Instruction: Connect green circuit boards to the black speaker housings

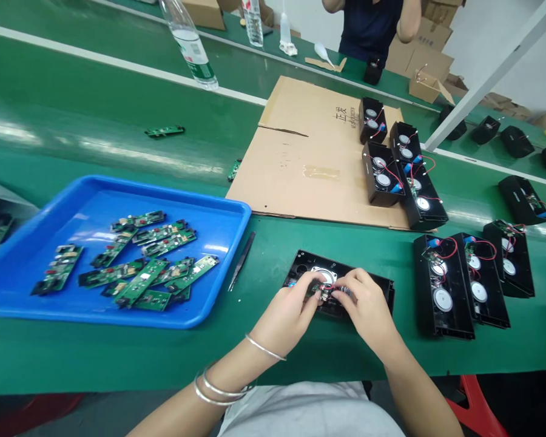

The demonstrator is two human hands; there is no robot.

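In front of me a black speaker housing [307, 260] lies on the green bench, with a round speaker [326, 275] visible inside it. My left hand [291, 309] pinches a small green circuit board [323, 294] above the housing. Close beside it, my right hand [367, 306] has its thumb and fingers closed at the board's right end, where thin red wires show. What exactly the right fingertips grip is partly hidden. A pair of dark tweezers [242, 261] lies left of the housing.
A blue tray [209, 297] of circuit boards stands at left. Flattened cardboard [295, 182] lies ahead. Several black speaker housings [443, 291] stand at right, others on the cardboard. A water bottle [193, 51] is at the back; a person [368, 30] is across the bench.
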